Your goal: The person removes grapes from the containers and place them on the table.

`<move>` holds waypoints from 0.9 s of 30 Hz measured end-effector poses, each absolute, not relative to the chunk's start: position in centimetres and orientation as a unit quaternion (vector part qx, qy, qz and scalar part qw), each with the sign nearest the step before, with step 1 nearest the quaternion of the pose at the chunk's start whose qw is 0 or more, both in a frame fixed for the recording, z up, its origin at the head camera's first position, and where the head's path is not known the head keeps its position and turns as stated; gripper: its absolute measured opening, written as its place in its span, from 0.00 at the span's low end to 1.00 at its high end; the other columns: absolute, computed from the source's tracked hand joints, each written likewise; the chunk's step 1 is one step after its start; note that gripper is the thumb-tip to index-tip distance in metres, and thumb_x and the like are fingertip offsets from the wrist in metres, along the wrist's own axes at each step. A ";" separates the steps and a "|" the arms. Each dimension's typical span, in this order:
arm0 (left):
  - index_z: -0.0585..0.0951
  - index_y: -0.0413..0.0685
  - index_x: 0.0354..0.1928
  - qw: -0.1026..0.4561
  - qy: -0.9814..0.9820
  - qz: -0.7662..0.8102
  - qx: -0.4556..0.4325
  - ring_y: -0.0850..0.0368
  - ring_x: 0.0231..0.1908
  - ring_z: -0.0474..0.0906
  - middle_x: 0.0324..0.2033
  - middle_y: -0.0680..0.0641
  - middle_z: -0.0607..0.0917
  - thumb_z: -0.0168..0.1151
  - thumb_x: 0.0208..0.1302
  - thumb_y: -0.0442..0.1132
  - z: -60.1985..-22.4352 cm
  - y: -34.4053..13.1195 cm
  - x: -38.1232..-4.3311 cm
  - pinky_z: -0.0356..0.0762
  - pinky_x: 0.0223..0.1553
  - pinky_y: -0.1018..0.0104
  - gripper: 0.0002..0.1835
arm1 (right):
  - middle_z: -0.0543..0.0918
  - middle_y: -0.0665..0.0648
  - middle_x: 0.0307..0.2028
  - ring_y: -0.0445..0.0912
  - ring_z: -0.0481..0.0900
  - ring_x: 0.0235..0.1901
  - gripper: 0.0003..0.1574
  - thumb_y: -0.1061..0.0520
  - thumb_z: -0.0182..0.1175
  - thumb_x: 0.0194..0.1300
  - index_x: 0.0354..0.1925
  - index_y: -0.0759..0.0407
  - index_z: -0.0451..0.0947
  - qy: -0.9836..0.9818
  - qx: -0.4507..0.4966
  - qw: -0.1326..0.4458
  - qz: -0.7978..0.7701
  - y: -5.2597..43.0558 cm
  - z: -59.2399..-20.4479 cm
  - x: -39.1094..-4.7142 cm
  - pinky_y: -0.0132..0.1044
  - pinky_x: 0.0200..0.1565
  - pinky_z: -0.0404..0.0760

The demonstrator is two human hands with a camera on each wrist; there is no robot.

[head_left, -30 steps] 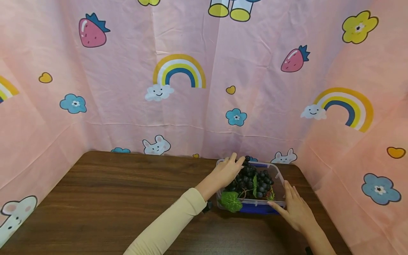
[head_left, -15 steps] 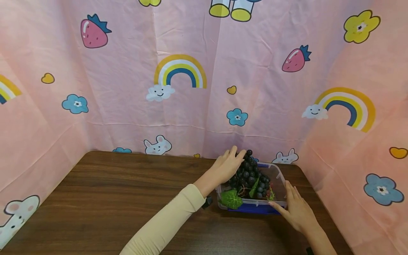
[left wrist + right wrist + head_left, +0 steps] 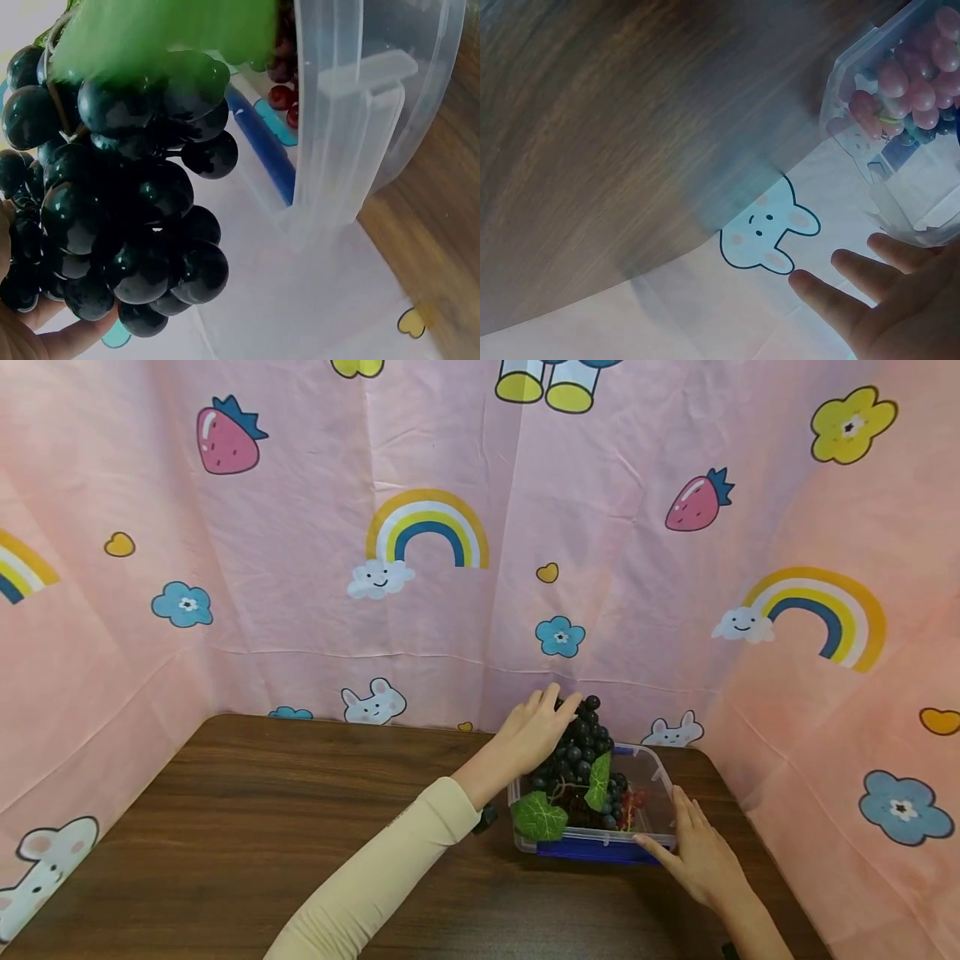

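Observation:
My left hand (image 3: 528,735) grips the upper end of a bunch of black grapes (image 3: 581,747), its top well above the box rim. The left wrist view shows the grapes (image 3: 142,210) beside the clear box wall (image 3: 330,135), with fingers (image 3: 79,337) behind them. Green leaves (image 3: 540,818) on the bunch hang over the near-left rim. In the clear plastic box (image 3: 660,768) with blue clips sit red grapes (image 3: 636,802) and other dark grapes. At the box's near-right corner, my right hand (image 3: 705,856) has its fingers spread along the side and its thumb at the front rim.
The box stands toward the back right of a dark wooden table (image 3: 337,802). A pink cloth (image 3: 450,635) printed with rainbows, flowers and rabbits hangs right behind the table and along both sides.
My left hand has raised the bunch of black grapes upward out of the box, uncovering more of the red grapes. The right hand has stayed at the box corner.

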State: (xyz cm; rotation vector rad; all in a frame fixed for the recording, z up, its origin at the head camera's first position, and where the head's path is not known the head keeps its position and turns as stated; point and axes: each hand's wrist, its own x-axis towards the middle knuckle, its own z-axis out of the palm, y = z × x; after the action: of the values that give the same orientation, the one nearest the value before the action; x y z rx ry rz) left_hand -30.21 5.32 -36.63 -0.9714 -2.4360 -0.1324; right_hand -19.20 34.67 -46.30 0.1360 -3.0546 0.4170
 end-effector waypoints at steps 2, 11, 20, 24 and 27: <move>0.72 0.50 0.73 0.253 -0.898 -0.047 -0.356 0.49 0.41 0.82 0.59 0.36 0.77 0.48 0.86 0.43 -36.3 5.1 -30.2 0.80 0.28 0.64 0.20 | 0.53 0.82 0.78 0.79 0.55 0.74 0.70 0.25 0.57 0.73 0.81 0.77 0.44 -0.989 0.044 0.029 0.135 34.6 -46.3 -19.2 0.77 0.65 0.65; 0.73 0.50 0.70 0.265 -0.899 -0.054 -0.346 0.47 0.46 0.83 0.59 0.37 0.77 0.48 0.86 0.43 -35.0 3.9 -30.4 0.84 0.30 0.60 0.18 | 0.52 0.82 0.77 0.79 0.55 0.74 0.70 0.25 0.57 0.73 0.81 0.77 0.43 -0.989 0.041 0.021 0.138 34.5 -46.1 -19.1 0.77 0.64 0.66; 0.74 0.51 0.70 0.271 -0.900 -0.043 -0.339 0.46 0.50 0.83 0.58 0.37 0.79 0.48 0.86 0.45 -34.6 2.8 -30.5 0.85 0.33 0.58 0.18 | 0.53 0.83 0.77 0.79 0.57 0.73 0.70 0.25 0.57 0.73 0.80 0.78 0.43 -0.990 0.046 0.025 0.133 34.6 -46.2 -19.2 0.76 0.63 0.68; 0.75 0.51 0.70 0.283 -0.897 -0.035 -0.337 0.47 0.43 0.81 0.54 0.38 0.79 0.48 0.86 0.45 -34.4 2.2 -30.5 0.82 0.29 0.59 0.18 | 0.53 0.83 0.77 0.79 0.57 0.74 0.71 0.24 0.56 0.73 0.81 0.77 0.42 -0.990 0.044 0.022 0.135 34.7 -46.2 -19.2 0.77 0.63 0.67; 0.75 0.51 0.70 0.296 -0.894 -0.035 -0.335 0.48 0.40 0.79 0.52 0.39 0.79 0.49 0.86 0.44 -34.3 1.7 -30.6 0.80 0.28 0.59 0.18 | 0.53 0.82 0.77 0.79 0.56 0.74 0.71 0.24 0.56 0.73 0.81 0.77 0.41 -0.989 0.043 0.024 0.137 34.6 -46.2 -19.1 0.77 0.64 0.66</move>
State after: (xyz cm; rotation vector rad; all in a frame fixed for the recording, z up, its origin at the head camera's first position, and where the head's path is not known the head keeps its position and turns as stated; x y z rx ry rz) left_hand -30.55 1.72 -34.34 -0.8910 -2.3777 -0.0931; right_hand -19.13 34.63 -46.20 0.1316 -3.0623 0.4233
